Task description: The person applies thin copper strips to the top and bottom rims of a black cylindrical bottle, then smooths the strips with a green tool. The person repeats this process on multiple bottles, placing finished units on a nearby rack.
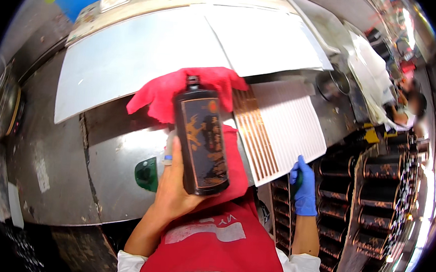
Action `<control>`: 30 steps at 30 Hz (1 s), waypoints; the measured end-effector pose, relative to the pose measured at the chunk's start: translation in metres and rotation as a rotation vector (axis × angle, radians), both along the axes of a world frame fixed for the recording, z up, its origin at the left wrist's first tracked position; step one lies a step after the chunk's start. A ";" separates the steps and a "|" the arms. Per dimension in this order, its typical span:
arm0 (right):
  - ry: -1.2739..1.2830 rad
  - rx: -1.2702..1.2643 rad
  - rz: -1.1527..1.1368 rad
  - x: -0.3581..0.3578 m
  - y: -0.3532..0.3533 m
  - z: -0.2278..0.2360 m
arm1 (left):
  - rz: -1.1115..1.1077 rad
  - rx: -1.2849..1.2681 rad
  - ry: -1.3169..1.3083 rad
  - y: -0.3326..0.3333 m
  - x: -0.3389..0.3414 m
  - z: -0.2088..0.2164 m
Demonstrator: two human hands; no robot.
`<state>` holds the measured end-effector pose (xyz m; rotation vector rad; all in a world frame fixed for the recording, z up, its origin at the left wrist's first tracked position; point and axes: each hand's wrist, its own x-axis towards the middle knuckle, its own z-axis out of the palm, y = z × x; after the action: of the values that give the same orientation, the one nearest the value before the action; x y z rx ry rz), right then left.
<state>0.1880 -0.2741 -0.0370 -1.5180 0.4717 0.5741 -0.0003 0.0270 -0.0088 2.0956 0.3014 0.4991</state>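
My left hand (169, 196) is wrapped round a black rectangular bottle (202, 140) with gold and orange decoration, held up in front of me, its neck pointing away. A blue band circles one finger of that hand. My right hand (306, 192), in a blue glove, is closed on a dark green flat piece (298, 182), mostly hidden by the fingers. Beside it lies a white sheet (299, 126) with a row of gold-brown strips (256, 133) along its left side. A red cloth (155, 93) lies behind the bottle, and another green piece (146, 174) rests on the table to its left.
Large white boards (143, 55) cover the back of the metal table (58, 175). A round metal pan (5, 103) stands at the far left, a dark bowl (333, 84) at the back right. Racks of black bottles (378, 192) fill the right side. Another person (407, 111) is farther off.
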 end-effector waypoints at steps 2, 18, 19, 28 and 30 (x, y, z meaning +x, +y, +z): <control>-0.106 -0.186 -0.010 -0.022 -0.010 -0.028 | -0.027 0.040 -0.142 0.001 0.006 -0.007; 0.115 -0.001 0.172 -0.048 -0.019 0.005 | -0.026 0.074 -0.121 0.000 -0.002 0.004; 0.154 0.043 0.199 -0.045 -0.018 0.017 | -0.041 0.078 -0.121 0.001 -0.002 0.003; -0.221 0.158 0.485 -0.012 0.056 0.121 | -0.023 0.032 -0.172 0.006 -0.016 0.009; -0.234 0.300 0.528 -0.002 0.068 0.128 | -0.009 0.070 -0.210 0.012 -0.019 0.016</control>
<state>0.1863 -0.2058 0.0913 -1.3938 -0.2016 0.8207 -0.0189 0.0388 0.0076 2.0893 0.1540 0.7274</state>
